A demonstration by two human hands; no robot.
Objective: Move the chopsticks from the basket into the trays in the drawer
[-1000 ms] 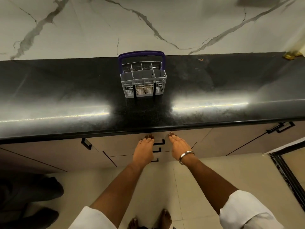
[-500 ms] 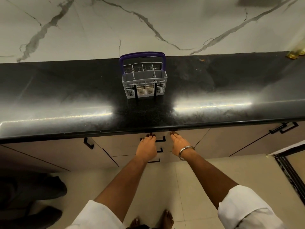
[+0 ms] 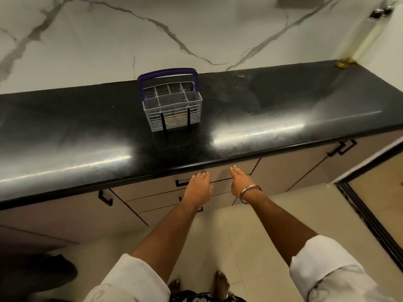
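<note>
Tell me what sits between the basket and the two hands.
Head view: only bare black countertop separates the basket from the left hand and right hand.

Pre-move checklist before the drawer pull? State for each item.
1. Grey plastic cutlery basket with purple handle upright on the black stone countertop, back from its front edge: ok.
2. Beige top drawer open: not ok, it sits flush.
3. Left hand on the black bar drawer handle: cannot tell; the hand covers the handle and its fingers are extended, with no grip visible.
4. Right hand free: ok, palm open, holding nothing.
5. Chopsticks in basket: cannot tell; two dark upright bars show at its front, but none can be made out.
6. Trays in drawer: cannot tell, hidden.
</note>
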